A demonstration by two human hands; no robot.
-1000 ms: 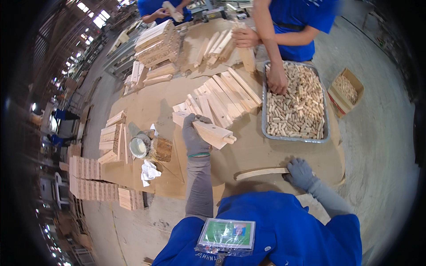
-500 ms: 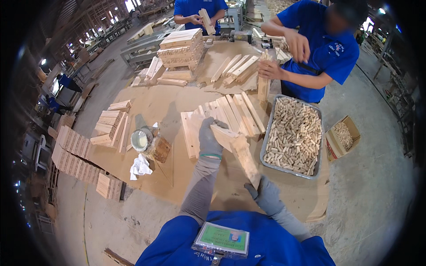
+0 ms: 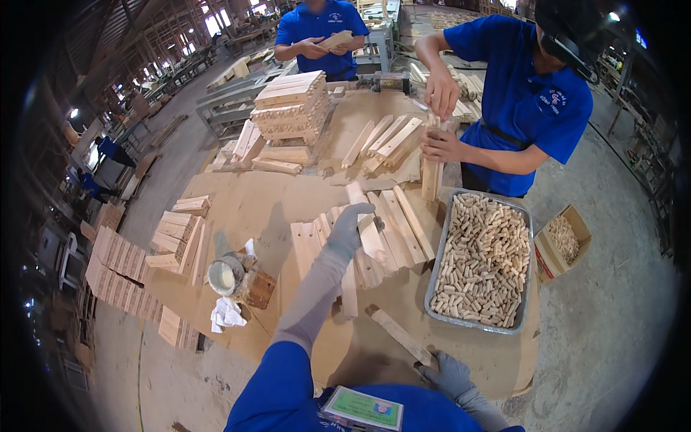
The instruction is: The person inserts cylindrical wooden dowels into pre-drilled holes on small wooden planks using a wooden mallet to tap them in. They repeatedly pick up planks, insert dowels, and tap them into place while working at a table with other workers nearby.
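Observation:
My left hand (image 3: 350,227), in a grey glove, reaches out over a row of short wooden slats (image 3: 392,225) on the table and grips one slat (image 3: 368,229) that tilts up from the row. My right hand (image 3: 448,374), also gloved, is close to my body and holds the near end of a loose wooden stick (image 3: 398,335) lying flat on the brown table (image 3: 259,205). A metal tray (image 3: 440,245) full of wooden dowels (image 3: 486,259) sits to the right of the slats.
A person in blue (image 3: 515,101) across the table holds an upright wood piece (image 3: 432,165). Another person (image 3: 317,32) stands at the back. Stacks of wood (image 3: 291,108) rise at the far side. A glue pot (image 3: 224,275), rag (image 3: 226,314) and cardboard box (image 3: 561,241) are nearby.
My view has tilted up and nearer the table. My left hand stays on the slat row, lifting one slat. My right hand has drawn the loose stick in toward my body.

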